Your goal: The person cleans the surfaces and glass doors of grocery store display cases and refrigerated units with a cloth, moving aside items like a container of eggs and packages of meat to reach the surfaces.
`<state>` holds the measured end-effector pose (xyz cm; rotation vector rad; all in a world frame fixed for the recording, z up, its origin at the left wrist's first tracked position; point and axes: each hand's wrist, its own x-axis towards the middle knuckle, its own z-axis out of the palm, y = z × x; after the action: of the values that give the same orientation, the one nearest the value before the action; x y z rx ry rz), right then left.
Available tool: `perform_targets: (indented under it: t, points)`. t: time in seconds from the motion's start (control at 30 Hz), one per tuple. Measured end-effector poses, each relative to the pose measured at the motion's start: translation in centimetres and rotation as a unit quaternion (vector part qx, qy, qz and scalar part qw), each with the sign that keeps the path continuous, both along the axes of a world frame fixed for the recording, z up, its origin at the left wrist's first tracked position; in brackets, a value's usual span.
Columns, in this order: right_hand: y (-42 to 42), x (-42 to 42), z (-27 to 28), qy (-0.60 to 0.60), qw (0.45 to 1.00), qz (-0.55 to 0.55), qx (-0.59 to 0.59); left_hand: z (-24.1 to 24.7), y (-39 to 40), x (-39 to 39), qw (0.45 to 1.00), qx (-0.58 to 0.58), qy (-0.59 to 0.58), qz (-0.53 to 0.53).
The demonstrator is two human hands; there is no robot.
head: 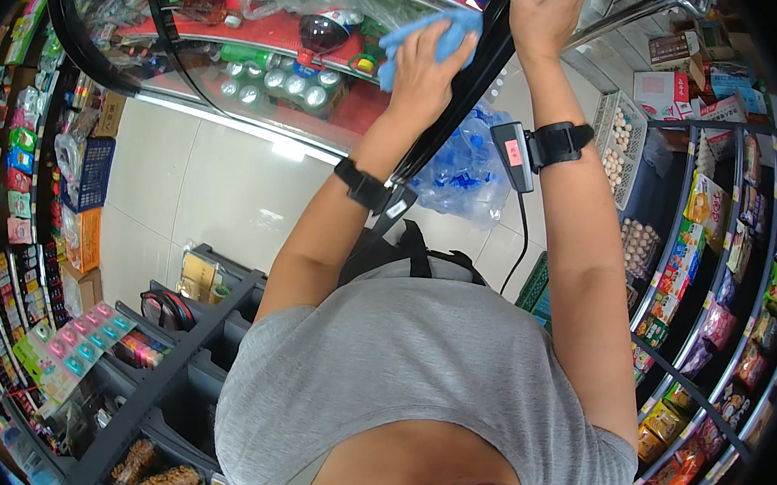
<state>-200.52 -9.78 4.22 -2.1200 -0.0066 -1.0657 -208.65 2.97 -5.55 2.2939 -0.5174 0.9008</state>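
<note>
My left hand [423,72] presses a folded blue cloth [462,31] against the glass door of a display fridge, beside its black frame [469,76]. With its fingers around the upper part of that frame, my right hand [545,17] is at the top of the view. Behind the glass, red shelves [365,112] hold a dark soda bottle [325,32], shrink-wrapped cans [295,85] and other bottles. Each wrist wears a black strap with a small device.
Wrapped empty-looking plastic bottles [465,162] lie on the tiled floor behind the door frame. Egg crates [617,145] and snack shelves [684,268] stand at the right. A dark rack [177,356] is at lower left, near a blue basket [95,175]. A cable hangs from the right wrist device.
</note>
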Motion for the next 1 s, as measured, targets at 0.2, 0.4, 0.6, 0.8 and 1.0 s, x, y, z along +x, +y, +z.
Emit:
perform_targets:
  t: [0.2, 0.4, 0.6, 0.8, 1.0]
  points:
    - [0.1, 0.5, -0.4, -0.068, 0.997, 0.005, -0.025, -0.8, -0.7, -1.1, 0.998, -0.054, 0.022, 0.014]
    - [-0.4, 0.7, -0.8, -0.046, 0.999, 0.014, -0.022, -8.7, -1.1, -7.2, 0.989, -0.092, 0.095, 0.068]
    - [-1.4, 2.2, -2.1, -0.079, 0.996, -0.003, -0.043, -15.8, -0.1, -11.3, 0.981, -0.104, 0.143, 0.076]
    - [-2.2, 2.6, -2.4, -0.069, 0.988, -0.084, -0.111, -15.8, -0.9, -11.6, 0.979, -0.139, 0.123, 0.081]
    - [-2.0, 2.4, -2.0, -0.087, 0.992, -0.032, -0.089, -6.7, -1.5, -5.8, 0.992, -0.090, 0.037, 0.081]
